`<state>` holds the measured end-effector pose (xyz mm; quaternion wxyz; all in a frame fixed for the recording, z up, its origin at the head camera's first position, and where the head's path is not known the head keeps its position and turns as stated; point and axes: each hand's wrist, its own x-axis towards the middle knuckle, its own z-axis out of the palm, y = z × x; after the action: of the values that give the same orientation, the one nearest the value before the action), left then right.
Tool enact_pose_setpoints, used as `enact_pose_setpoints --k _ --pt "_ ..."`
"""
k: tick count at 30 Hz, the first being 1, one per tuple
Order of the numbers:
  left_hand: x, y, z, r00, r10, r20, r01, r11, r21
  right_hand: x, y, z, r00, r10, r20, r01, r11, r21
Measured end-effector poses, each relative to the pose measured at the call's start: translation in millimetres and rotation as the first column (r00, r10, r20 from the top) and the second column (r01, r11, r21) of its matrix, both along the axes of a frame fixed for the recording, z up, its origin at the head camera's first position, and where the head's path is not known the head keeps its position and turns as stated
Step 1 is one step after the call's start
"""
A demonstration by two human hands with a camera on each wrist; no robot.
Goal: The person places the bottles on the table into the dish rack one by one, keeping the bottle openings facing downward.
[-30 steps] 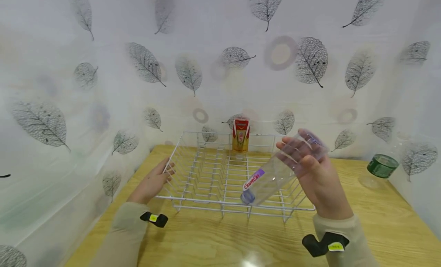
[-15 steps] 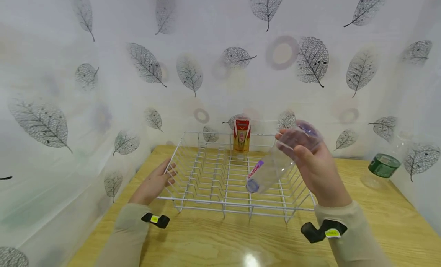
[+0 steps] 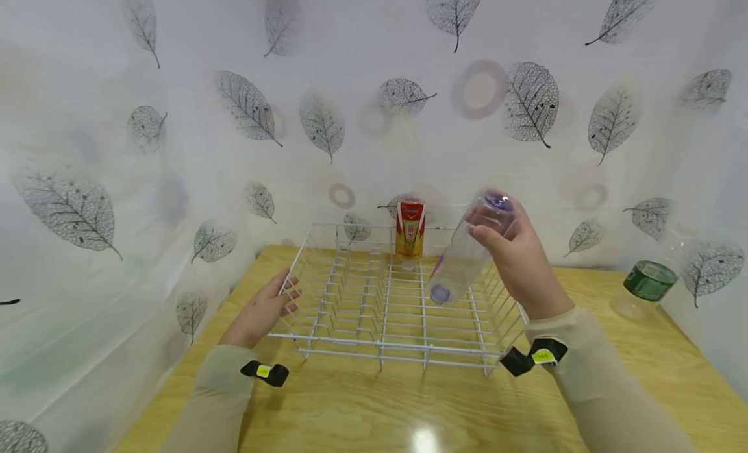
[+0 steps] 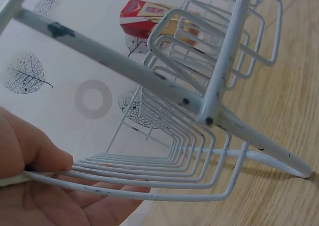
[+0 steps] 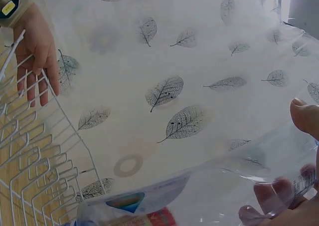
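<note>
A white wire dish rack (image 3: 403, 344) stands on the wooden table. My left hand (image 3: 264, 308) grips its left side, the thumb over a wire and fingers beneath in the left wrist view. My right hand (image 3: 517, 258) holds a clear plastic bottle (image 3: 461, 258) with a purple label, above the right half of the rack. The bottle slants, its small blue-purple end low and to the left, the other end up in my fingers. At the rack's back edge a red-and-yellow package (image 3: 410, 232) stands upright.
Another clear bottle with a green label (image 3: 650, 281) stands on the table (image 3: 362, 407) to the right of the rack. A white leaf-printed curtain (image 3: 362, 135) closes in the back and sides. Rows of upright wire prongs (image 3: 350, 297) fill the rack's left half.
My right hand has moved left and slightly up with the bottle, which now hangs steeper, its label turned partly away. The left hand and the rack have hardly moved.
</note>
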<state>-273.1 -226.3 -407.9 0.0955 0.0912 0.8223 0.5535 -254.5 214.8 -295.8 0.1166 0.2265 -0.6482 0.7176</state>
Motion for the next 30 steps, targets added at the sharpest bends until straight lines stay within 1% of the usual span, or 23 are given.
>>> enact_pose_setpoints --k 3,8,10,14,17,21,27,30 --pt "-1.7 0.0 2.8 1.000 0.001 -0.002 -0.001 1.000 -0.010 -8.9 1 4.1 0.998 -0.065 0.002 0.065 0.996 0.068" --pt "-4.6 1.1 2.1 1.000 -0.009 -0.012 0.009 1.000 0.017 -25.8 1 5.0 0.994 -0.112 0.009 0.110 0.989 0.097" --pt "-4.2 1.4 0.8 1.000 -0.012 -0.011 0.012 0.999 0.032 -33.4 1 3.6 0.992 -0.122 0.025 0.119 0.988 0.102" --pt "-1.5 0.1 -2.0 1.000 -0.003 -0.007 0.003 0.999 0.034 -48.1 2 -1.1 0.986 -0.154 0.068 0.141 0.975 0.171" --pt "-0.1 0.2 -2.4 1.000 0.002 -0.007 -0.002 0.999 0.032 -61.4 3 -5.1 0.981 -0.169 0.100 0.146 0.968 0.204" --pt "-0.3 0.5 -1.4 1.000 -0.001 -0.007 0.001 1.000 0.020 -82.3 3 -10.2 0.974 -0.184 0.130 0.155 0.966 0.206" --pt "-2.2 -1.3 -3.1 1.000 -0.007 0.002 0.007 1.000 -0.003 -108.9 0 -20.3 0.955 -0.262 0.142 0.207 0.926 0.316" --pt "-3.0 -2.0 -2.6 1.000 -0.016 -0.001 0.016 1.000 -0.007 -119.3 -1 -25.0 0.947 -0.287 0.148 0.223 0.913 0.343"
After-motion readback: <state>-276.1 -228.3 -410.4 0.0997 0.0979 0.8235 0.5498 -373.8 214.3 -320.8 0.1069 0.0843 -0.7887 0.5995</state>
